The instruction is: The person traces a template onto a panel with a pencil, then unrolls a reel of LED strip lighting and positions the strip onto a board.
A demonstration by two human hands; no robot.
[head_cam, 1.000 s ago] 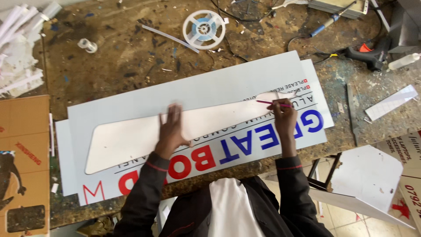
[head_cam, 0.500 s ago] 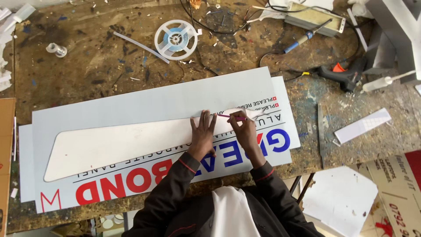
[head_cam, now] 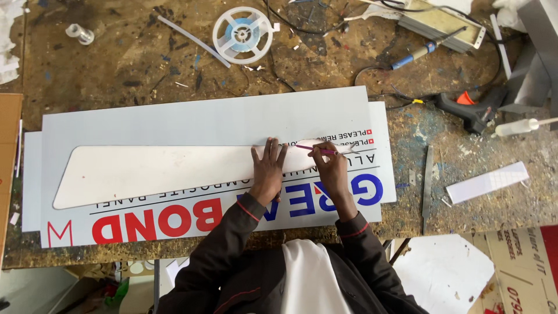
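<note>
Compared with the frame half a second earlier, both hands sit in nearly the same place on the panel, close together; a full second earlier they were well apart, the left hand near the template's middle and the right hand at its right end. The person's dark sleeves and white front fill the near edge, and the torso hides the near rim of the tabletop [head_cam: 145,70]. The left hand [head_cam: 267,168] lies flat with fingers spread, pressing the white template [head_cam: 157,171] onto the grey printed panel [head_cam: 203,119]; its grip is apart and clamps nothing. Just to its right, the right hand [head_cam: 332,168] has its grip closed around a pink pen [head_cam: 314,149], whose tip meets the template's far edge. The template's narrow right end is hard to make out against the panel's print, and both hands cover part of it. The panel rests on a second sheet that shows only at the left and right borders. Farther off lie a white reel [head_cam: 241,34], a black glue gun [head_cam: 474,110] and a soldering iron [head_cam: 415,55]; items along the far edge are cut off.
</note>
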